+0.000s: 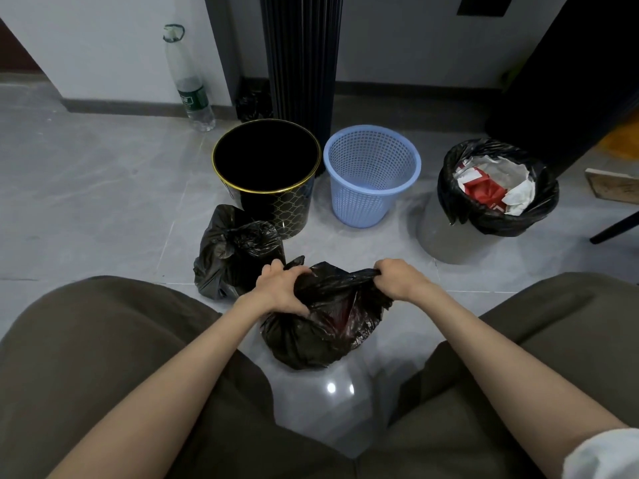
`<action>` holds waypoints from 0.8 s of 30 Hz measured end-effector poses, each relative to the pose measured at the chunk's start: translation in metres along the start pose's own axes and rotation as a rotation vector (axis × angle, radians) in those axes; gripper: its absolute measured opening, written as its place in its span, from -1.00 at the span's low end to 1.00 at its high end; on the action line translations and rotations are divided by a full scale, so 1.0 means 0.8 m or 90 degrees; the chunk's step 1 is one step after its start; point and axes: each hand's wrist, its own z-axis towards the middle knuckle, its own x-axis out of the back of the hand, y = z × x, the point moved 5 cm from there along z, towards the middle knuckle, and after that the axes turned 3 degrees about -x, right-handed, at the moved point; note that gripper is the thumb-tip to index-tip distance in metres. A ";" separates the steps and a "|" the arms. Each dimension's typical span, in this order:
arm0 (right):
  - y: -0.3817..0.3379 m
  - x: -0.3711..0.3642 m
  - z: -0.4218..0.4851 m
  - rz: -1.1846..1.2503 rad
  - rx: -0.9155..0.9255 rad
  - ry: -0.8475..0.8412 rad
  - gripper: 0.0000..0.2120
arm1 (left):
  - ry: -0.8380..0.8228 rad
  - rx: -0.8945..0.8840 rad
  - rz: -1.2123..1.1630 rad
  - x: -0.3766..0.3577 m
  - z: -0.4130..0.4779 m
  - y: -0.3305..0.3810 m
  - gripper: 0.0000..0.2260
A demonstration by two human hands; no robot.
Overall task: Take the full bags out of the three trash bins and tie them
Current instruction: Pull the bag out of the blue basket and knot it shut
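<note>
I have the black bag (325,333) sitting on the floor (121,202) between my knees, with both hands on its mouth. My left hand (280,288) has its fingers (271,271) clenched round a bunch of plastic at the bag's upper left. My right hand (401,278) is fisted round a twisted ear at the upper right. The plastic between them runs side to side across the top, and the bag's bulk rests below and slightly toward me. Neither hand is nearer; each owns one end. As I judge it, the knot turns on crossing those two ends over that line.

Ahead on the left, a closed-up bag (235,250) lies just in front of the black bin (276,212). The blue basket (359,205) shows no bag. The grey bin (446,240) on the right holds its full bag (498,219), not yet pulled.
</note>
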 end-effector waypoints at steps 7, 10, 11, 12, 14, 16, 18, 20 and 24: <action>-0.012 0.011 -0.011 0.314 0.009 -0.157 -0.85 | 0.035 0.013 0.029 -0.005 0.003 0.001 -0.10; -0.007 0.018 -0.013 0.354 -0.009 -0.152 -0.82 | 0.042 0.074 0.058 0.000 0.003 -0.018 -0.19; -0.004 0.019 -0.013 0.357 -0.018 -0.142 -0.81 | 0.061 0.107 0.027 0.004 0.003 -0.025 -0.28; -0.002 0.019 -0.013 0.355 -0.026 -0.131 -0.80 | 0.087 0.146 -0.028 0.010 0.002 -0.030 -0.35; 0.002 0.018 -0.013 0.347 -0.038 -0.110 -0.81 | 0.136 0.223 -0.152 0.023 0.000 -0.038 -0.44; 0.001 0.018 -0.012 0.341 -0.042 -0.097 -0.80 | 0.205 0.248 -0.212 0.035 -0.006 -0.038 -0.44; -0.002 0.020 -0.011 0.329 -0.037 -0.091 -0.77 | 0.301 0.184 -0.113 0.048 -0.013 -0.028 -0.37; -0.006 0.022 -0.009 0.315 -0.026 -0.092 -0.76 | 0.392 0.041 0.068 0.055 -0.017 -0.001 -0.26; -0.013 0.026 -0.009 0.318 -0.014 -0.116 -0.76 | 0.153 -0.151 -0.033 0.008 -0.002 0.055 0.08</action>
